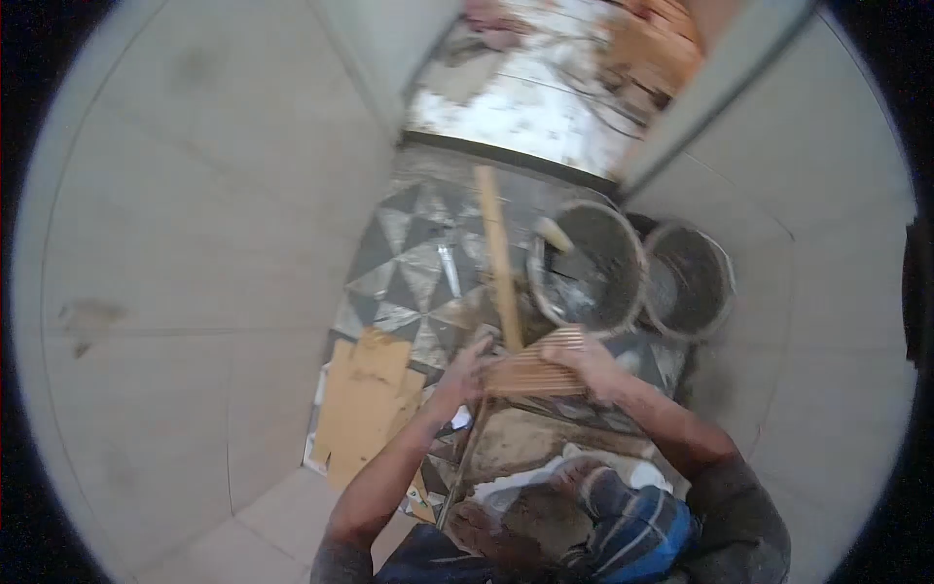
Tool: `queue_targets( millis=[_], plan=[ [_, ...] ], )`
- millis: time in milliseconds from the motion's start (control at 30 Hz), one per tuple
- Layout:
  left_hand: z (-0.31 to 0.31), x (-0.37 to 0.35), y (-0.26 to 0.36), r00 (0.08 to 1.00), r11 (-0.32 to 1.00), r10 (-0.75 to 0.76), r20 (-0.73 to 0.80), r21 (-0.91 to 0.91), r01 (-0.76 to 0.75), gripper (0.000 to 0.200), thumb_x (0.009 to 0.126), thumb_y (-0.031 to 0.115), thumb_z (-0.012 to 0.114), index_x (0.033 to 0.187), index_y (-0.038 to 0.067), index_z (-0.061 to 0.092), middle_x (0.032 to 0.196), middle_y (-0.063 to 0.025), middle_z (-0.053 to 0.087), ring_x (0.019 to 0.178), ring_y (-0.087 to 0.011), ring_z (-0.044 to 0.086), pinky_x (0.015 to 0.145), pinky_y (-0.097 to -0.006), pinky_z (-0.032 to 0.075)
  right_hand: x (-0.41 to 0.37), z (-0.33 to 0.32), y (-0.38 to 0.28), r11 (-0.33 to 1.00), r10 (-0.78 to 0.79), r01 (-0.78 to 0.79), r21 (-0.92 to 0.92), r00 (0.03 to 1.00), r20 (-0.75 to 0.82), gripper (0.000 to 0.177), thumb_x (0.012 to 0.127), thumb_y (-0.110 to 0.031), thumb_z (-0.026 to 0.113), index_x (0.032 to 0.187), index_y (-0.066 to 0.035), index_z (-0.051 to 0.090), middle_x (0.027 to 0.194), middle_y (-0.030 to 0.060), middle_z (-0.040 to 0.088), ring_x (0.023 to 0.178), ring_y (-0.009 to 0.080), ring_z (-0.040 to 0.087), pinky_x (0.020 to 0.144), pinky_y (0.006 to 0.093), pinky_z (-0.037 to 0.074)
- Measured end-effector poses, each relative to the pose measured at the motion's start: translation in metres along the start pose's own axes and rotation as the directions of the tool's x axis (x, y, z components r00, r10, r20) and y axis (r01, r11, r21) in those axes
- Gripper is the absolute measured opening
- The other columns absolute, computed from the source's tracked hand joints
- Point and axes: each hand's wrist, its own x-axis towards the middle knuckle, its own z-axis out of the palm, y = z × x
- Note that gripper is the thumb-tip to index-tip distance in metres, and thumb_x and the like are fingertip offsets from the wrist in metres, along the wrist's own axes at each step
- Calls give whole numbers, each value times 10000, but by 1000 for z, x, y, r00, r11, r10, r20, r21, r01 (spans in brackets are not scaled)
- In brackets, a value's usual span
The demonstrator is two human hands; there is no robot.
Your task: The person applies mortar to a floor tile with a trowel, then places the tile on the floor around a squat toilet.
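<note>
A brown panel with parallel ridges [533, 375], perhaps a ribbed tile, is held in front of my body. My right hand [589, 368] grips its right end, with the thumb over the ridged face. At the left end, my left hand [471, 368] is closed around the edge, its fingers somewhat blurred. A wooden strip [497, 253] lies on the floor just beyond the panel, its near end hidden behind it. Below the panel is a brown, dusty flat surface [516, 440] close to my legs.
Two buckets stand ahead on the right: a larger one [637, 282] with a pale-handled tool [555, 234] in it, and a smaller one [728, 282]. Cardboard [365, 394] lies at left on the patterned floor [399, 258]. Tiled walls [185, 253] close in both sides; a doorway threshold [506, 159] lies ahead.
</note>
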Motion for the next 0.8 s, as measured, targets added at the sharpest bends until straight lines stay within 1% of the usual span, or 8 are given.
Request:
queue_targets(
  millis=[33, 100, 300, 433, 500, 667, 700, 800],
  plan=[
    [5, -3, -4, 998, 999, -34, 48, 15, 33, 983, 974, 802, 428, 1646, 92, 327, 1560, -177, 514, 1403, -322, 545, 1136, -496, 463, -3, 4, 6, 995, -92, 93, -32, 995, 44, 274, 991, -268, 683, 1047, -3, 724, 996, 129, 731, 989, 265, 673, 976, 352, 507],
    [6, -27, -1, 910, 740, -172, 378, -560, 373, 1113, 939, 861, 400, 1650, 17, 264, 1539, -190, 530, 1375, -336, 574, 1115, -505, 484, -7, 16, 9, 994, -111, 111, 12, 967, 228, 310, 997, -329, 701, 1052, -27, 743, 1002, 109, 744, 997, 210, 665, 982, 370, 506],
    [-13, -66, 8, 884, 949, -306, 353, 43, 311, 1065, 939, 823, 469, 1630, 24, 334, 1408, -204, 634, 1211, -330, 686, 985, -443, 572, -15, 47, 2, 980, 127, -64, -188, 930, 345, 461, 945, -472, 743, 1104, -39, 743, 1054, 142, 755, 1039, 290, 707, 954, 425, 538],
    [-18, -70, -22, 917, 948, -313, 245, 31, 316, 900, 974, 601, 662, 1601, 29, 364, 1433, -162, 622, 1185, -267, 700, 899, -375, 587, -45, 10, 0, 834, 123, 5, -551, 973, 195, 667, 939, -672, 643, 1211, -66, 711, 1132, 217, 733, 1059, 367, 717, 889, 495, 564],
    [-26, -75, -31, 945, 953, -299, 132, -10, 302, 809, 1003, 519, 677, 1589, 41, 391, 1392, -147, 654, 1143, -237, 716, 878, -344, 584, -77, -26, 43, 800, 82, 26, -599, 985, 152, 636, 936, -639, 684, 1017, -8, 690, 902, 173, 737, 860, 330, 720, 770, 460, 558],
    [-22, -88, -33, 952, 943, -291, -92, 138, 302, 624, 1089, 382, 574, 1563, 22, 386, 1290, -166, 697, 1082, -278, 732, 889, -362, 597, -235, -96, 151, 764, 608, -340, -548, 665, 434, 605, 956, -625, 656, 996, -23, 693, 875, 184, 720, 835, 318, 714, 745, 473, 541],
    [-31, -88, -43, 954, 954, -293, -68, 37, 296, 556, 1096, 372, 580, 1534, 44, 482, 1227, -97, 739, 1044, -166, 720, 852, -298, 563, -261, -91, 159, 722, 680, -421, -549, 580, 449, 601, 960, -620, 653, 1002, -22, 692, 883, 183, 719, 841, 316, 712, 752, 471, 540],
    [-23, -90, -36, 979, 978, -202, -29, 40, 203, 538, 1102, 361, 569, 1535, 53, 486, 1215, -100, 741, 1036, -165, 721, 836, -289, 559, -299, -69, 164, 665, 744, -528, -529, 529, 407, 587, 969, -605, 645, 1019, -22, 689, 906, 179, 716, 861, 310, 707, 772, 466, 535]
  ],
)
